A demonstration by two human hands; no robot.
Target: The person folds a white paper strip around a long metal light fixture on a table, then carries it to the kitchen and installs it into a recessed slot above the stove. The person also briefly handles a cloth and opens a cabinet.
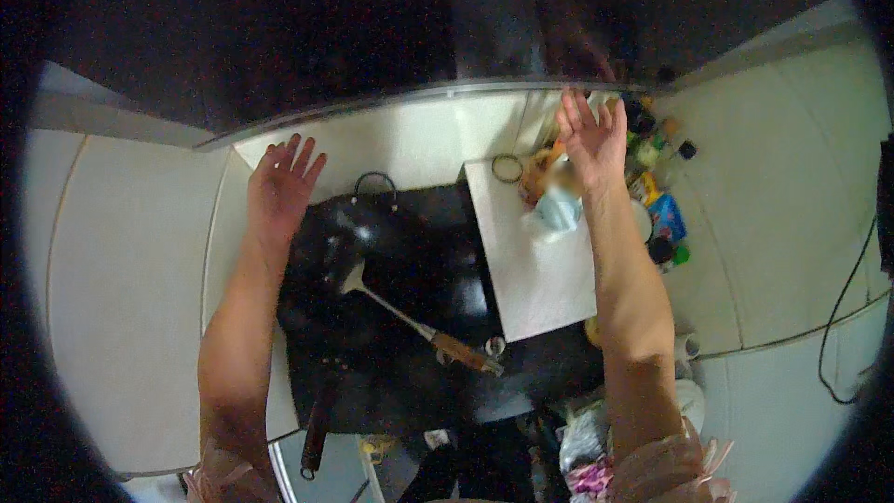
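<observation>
Both hands are reaching far with fingers spread, holding nothing: the left hand beside the dark wok, the right hand above the white board. The spatula is lying unheld in the wok, which looks empty.

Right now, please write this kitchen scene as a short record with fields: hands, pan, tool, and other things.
left hand: left hand raised, fingers spread, holding nothing, above the pan's far left edge
right hand: right hand raised, open, empty, near the bottles
pan: black pan on the stove
tool: spatula with wooden handle, lying in the pan
other: white board right of the pan; small bottles along the wall
</observation>
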